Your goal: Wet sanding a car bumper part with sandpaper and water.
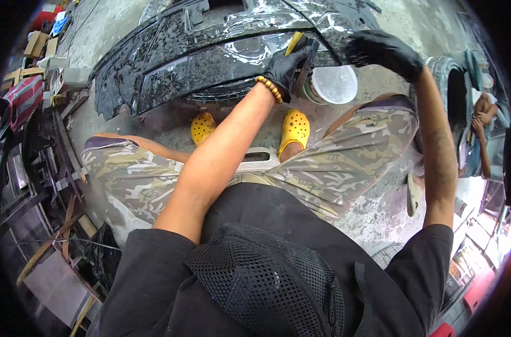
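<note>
The gloved left hand [283, 70] grasps a yellow-and-dark tool [293, 43]; the wet black vehicle body panel [210, 56] spreads beyond and left of its fingers, a bucket [315, 96] right of them. The right hand [385, 53] blurs; its grip I cannot tell.

Light glares lower right — the right hand [389, 53] blurs.
</note>
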Demonstrator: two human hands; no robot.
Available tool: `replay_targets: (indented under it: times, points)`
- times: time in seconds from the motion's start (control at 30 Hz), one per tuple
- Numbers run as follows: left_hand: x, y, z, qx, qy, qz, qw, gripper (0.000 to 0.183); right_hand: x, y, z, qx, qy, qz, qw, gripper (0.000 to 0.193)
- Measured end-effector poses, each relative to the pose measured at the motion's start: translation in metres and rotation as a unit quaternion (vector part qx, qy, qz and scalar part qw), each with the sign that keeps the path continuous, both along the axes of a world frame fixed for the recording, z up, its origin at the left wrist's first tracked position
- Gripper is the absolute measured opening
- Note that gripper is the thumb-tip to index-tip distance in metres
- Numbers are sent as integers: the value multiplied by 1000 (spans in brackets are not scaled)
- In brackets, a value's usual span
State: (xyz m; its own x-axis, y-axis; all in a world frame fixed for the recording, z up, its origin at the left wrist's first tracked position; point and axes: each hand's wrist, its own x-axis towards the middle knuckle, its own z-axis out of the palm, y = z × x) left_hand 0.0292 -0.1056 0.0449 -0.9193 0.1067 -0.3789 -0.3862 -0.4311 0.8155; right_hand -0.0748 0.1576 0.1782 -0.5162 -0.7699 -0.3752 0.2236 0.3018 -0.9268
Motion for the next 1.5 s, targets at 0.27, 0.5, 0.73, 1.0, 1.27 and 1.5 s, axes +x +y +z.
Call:
replay_targets:
  times: [0.27,0.5,0.73,1.0,1.27,1.5]
  points:
    - [9,-34,7,290,-16,-15,957,36,45,-122,-35,120,177,-44,976,41]
    - [39,-86,11,-24,102,14,994,38,64,-164,-50,13,230,-112,967,35]
    - [58,-119,32,168,14,53,984,40,72,-208,-52,-26,219,-98,970,23]
    - [81,-151,53,307,122,-23,944,44,71,-203,-36,-87,257,-88,958,26]
    - [92,-174,65,-52,4,196,979,53,62,-195,-32,-175,159,-180,955,24]
    - [81,-170,80,-498,258,23,828,46,67,-206,-43,-222,-23,-197,955,23]
